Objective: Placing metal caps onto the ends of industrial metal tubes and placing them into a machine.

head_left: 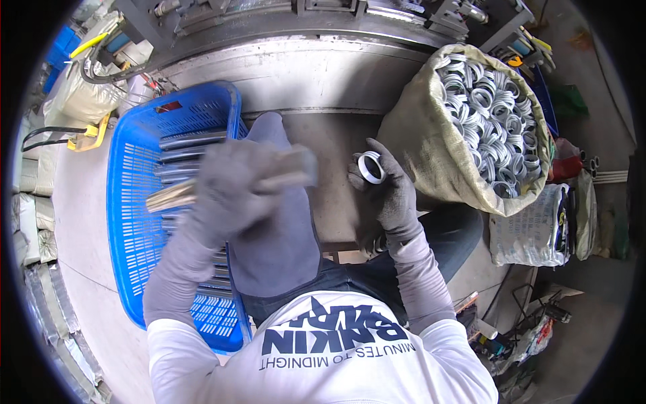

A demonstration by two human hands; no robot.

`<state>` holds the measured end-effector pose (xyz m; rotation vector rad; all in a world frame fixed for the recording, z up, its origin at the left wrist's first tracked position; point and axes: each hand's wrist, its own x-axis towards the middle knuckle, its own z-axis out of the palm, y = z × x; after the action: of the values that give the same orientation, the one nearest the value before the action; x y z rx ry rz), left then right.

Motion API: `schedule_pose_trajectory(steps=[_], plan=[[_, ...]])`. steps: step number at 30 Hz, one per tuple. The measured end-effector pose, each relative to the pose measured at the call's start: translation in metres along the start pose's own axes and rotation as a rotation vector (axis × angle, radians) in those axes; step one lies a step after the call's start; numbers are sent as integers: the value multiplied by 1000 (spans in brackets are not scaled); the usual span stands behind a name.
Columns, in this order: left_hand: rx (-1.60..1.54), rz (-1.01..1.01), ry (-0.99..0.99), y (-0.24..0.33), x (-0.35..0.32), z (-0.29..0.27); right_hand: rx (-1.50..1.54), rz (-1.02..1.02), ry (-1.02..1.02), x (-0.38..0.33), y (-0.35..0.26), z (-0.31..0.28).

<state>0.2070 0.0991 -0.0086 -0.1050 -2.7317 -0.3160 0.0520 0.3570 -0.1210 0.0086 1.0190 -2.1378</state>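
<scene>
Grey-gloved left hand (232, 188), centre frame, fist wrapped around a long metal tube (176, 194), motion-blurred, over the blue slotted plastic crate (134, 222) of tubes at left. Looks stiff, smooth, likely slippery: grip mid-length. Right hand (387, 192) pinches a short silver metal ring (371, 167), probably light and rigid, beside the burlap sack (431, 145) of rings, upper right.
</scene>
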Motion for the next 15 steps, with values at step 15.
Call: schedule_pose_trajectory(steps=[15], plan=[[74, -29, -351, 77, 41, 82, -689, -582, 17, -12, 7, 0]])
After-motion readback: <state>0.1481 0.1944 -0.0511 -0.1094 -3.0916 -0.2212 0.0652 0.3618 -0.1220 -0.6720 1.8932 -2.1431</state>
